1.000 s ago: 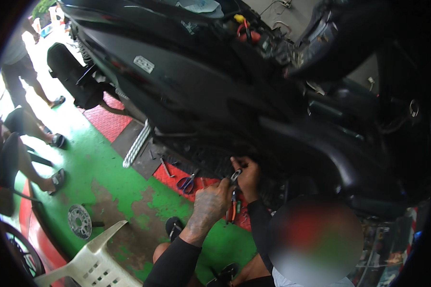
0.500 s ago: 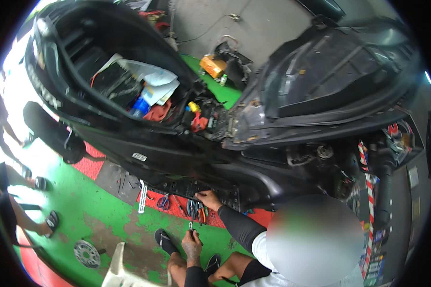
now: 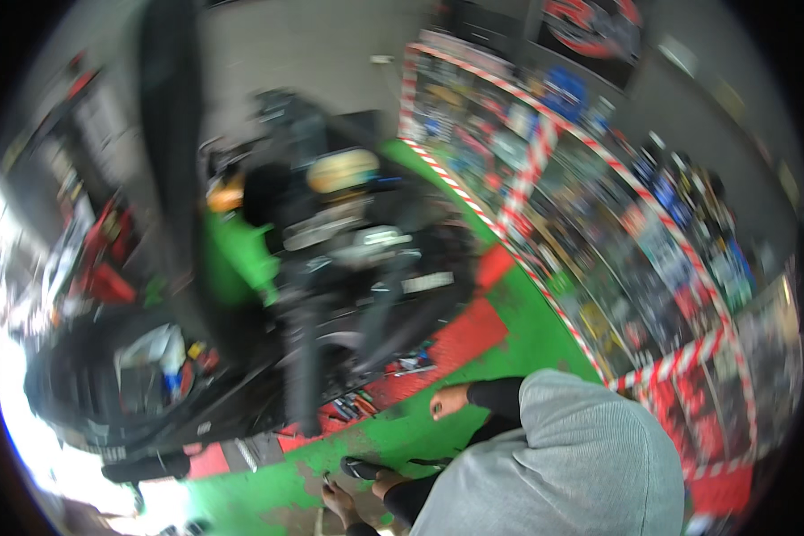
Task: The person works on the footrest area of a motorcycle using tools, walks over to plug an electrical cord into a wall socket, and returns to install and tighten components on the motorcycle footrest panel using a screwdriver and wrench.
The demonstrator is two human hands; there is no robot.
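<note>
My left hand (image 3: 338,500), low in the head view, is closed on a small metal tool (image 3: 328,481), blurred and hard to identify. My right hand (image 3: 448,401) hangs with curled fingers to the right of some pliers and other hand tools (image 3: 353,406); whatever it holds, if anything, is too blurred to make out. Those tools lie on a red mat (image 3: 456,348) beside a black scooter (image 3: 107,411). The scooter has its seat raised and papers and loose items (image 3: 147,366) inside the open compartment. Both my hands are apart from the scooter's body.
A glass display cabinet (image 3: 616,268), edged with red-and-white striped tape and stocked with parts, runs along the right. A grey wall (image 3: 322,54) stands behind the scooter. The green floor (image 3: 527,330) has worn patches. Bright light comes in at the lower left.
My view has swung up and right, bringing the cabinet into full sight. Both hands have come away from the scooter's lower panel, the left still holding a small tool.
</note>
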